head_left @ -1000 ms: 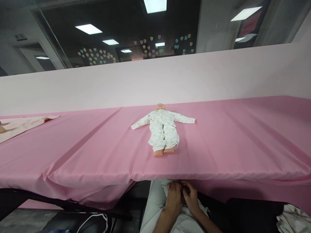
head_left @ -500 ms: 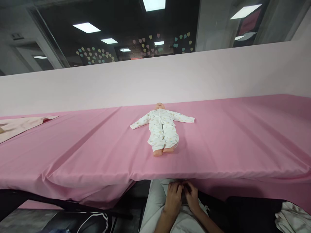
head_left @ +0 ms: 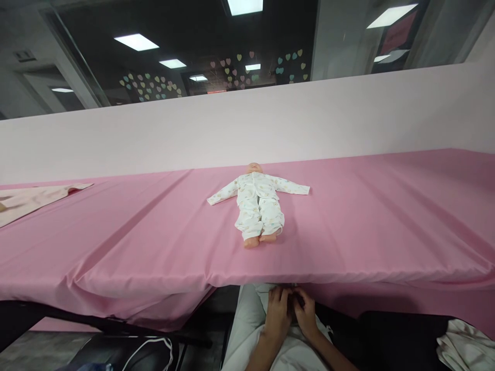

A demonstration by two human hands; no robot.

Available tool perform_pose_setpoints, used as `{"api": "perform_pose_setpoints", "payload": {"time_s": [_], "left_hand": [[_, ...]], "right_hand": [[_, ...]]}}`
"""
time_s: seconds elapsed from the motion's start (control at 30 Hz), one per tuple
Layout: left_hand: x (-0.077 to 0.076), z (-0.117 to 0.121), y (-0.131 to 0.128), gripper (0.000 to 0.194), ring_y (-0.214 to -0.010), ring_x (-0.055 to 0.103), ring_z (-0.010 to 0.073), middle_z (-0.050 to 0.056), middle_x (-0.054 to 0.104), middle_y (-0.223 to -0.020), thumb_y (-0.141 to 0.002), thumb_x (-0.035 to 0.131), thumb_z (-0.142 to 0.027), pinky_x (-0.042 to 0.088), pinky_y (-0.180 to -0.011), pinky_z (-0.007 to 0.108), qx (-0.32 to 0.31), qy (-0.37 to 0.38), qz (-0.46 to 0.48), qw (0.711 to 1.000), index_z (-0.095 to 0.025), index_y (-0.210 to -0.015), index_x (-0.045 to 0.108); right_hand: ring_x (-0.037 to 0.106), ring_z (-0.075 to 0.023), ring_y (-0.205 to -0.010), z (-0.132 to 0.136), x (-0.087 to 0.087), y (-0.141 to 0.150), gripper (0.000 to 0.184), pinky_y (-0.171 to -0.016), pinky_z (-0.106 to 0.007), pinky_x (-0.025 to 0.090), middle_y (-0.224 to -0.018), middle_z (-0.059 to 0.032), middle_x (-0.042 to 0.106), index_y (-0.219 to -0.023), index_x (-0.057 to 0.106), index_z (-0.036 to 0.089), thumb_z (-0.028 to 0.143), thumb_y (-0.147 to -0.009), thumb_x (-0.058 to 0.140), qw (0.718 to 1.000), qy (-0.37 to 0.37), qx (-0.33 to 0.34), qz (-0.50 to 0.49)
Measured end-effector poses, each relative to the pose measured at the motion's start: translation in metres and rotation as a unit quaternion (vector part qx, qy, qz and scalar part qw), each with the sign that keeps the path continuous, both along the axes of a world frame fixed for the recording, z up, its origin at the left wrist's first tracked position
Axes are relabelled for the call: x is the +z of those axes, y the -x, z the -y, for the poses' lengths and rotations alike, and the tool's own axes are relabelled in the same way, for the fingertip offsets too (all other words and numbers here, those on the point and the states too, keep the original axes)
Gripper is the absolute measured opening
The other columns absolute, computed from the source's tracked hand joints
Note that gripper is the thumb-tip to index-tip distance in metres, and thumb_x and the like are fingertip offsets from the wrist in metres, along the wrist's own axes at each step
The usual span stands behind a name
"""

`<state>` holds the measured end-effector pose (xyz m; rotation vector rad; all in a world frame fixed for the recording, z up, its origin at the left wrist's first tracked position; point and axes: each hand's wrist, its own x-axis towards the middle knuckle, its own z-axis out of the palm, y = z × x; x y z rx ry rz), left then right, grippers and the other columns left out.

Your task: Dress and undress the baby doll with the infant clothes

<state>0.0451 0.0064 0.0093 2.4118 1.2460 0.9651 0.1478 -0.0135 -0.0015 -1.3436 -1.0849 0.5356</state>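
Note:
A baby doll (head_left: 257,201) in a white patterned top and trousers lies on its back on the pink tablecloth (head_left: 154,247). Its sleeves are spread to both sides and its bare feet point toward me. Below the table edge, over my lap, are my left hand (head_left: 277,314) and my right hand (head_left: 304,314), close together. Both have their fingers curled inward and meeting at the tips. Whatever they may hold between them is hidden. Neither hand touches the doll.
A pale cloth (head_left: 38,198) lies at the table's left end. Black chairs stand below the table, one with a white cord (head_left: 154,342) over it. Light bundled fabric (head_left: 467,345) rests at lower right. A white wall (head_left: 247,129) rises behind the table.
The doll and the cloths lie where they were. My hands stay together over my lap, with only a very slight shift of the fingers.

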Motion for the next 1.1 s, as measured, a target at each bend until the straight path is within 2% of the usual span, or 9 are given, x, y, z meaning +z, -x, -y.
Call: {"api": "perform_pose_setpoints", "payload": {"time_s": [0.3, 0.47, 0.67, 0.87, 1.1], "left_hand": [[0.003, -0.001, 0.004, 0.035, -0.079, 0.058, 0.0182, 0.005, 0.063, -0.084, -0.075, 0.04, 0.0, 0.049, -0.071, 0.033, 0.033, -0.05, 0.005, 0.998, -0.015, -0.104, 0.05], [0.008, -0.001, 0.006, 0.033, -0.074, 0.059, 0.0187, 0.005, 0.064, -0.079, -0.076, 0.041, -0.002, 0.049, -0.07, 0.033, 0.046, -0.071, -0.005, 0.996, -0.015, -0.105, 0.049], [0.006, -0.001, 0.006, 0.036, -0.08, 0.058, 0.0196, 0.007, 0.064, -0.086, -0.075, 0.039, -0.001, 0.046, -0.075, 0.034, 0.032, -0.034, -0.018, 0.999, -0.015, -0.107, 0.047], [-0.001, -0.001, 0.004, 0.049, -0.085, 0.054, 0.0204, 0.009, 0.06, -0.093, -0.058, 0.037, 0.006, 0.043, -0.08, 0.034, -0.018, 0.009, -0.076, 0.997, -0.014, -0.102, 0.049], [0.002, 0.0, 0.002, 0.052, -0.087, 0.051, 0.0211, 0.009, 0.058, -0.095, -0.055, 0.035, 0.007, 0.041, -0.082, 0.036, -0.039, 0.062, -0.097, 0.993, -0.014, -0.099, 0.05]], "right_hand": [[0.061, -0.018, -0.066, 0.0, -0.001, -0.001, 0.016, -0.065, -0.028, 0.051, -0.07, -0.0056, 0.066, -0.07, 0.063, 0.017, 0.024, -0.069, 0.049, 1.0, 0.0, -0.013, -0.02], [0.061, -0.0183, -0.067, 0.0, 0.0, 0.0, 0.016, -0.064, -0.028, 0.051, -0.07, -0.0058, 0.066, -0.07, 0.063, 0.017, 0.023, -0.07, 0.048, 1.0, -0.001, -0.013, -0.019], [0.06, -0.0178, -0.064, 0.0, 0.002, 0.0, 0.016, -0.063, -0.028, 0.05, -0.069, -0.005, 0.065, -0.069, 0.062, 0.017, 0.023, -0.07, 0.047, 1.0, 0.0, -0.005, -0.014], [0.061, -0.0185, -0.066, -0.001, 0.0, -0.001, 0.017, -0.064, -0.028, 0.05, -0.069, -0.0054, 0.065, -0.07, 0.063, 0.017, 0.024, -0.07, 0.047, 1.0, 0.003, -0.005, -0.008], [0.06, -0.0182, -0.066, -0.002, -0.004, -0.002, 0.017, -0.067, -0.029, 0.049, -0.07, -0.005, 0.065, -0.071, 0.062, 0.017, 0.023, -0.071, 0.046, 1.0, 0.006, -0.004, 0.017]]}}
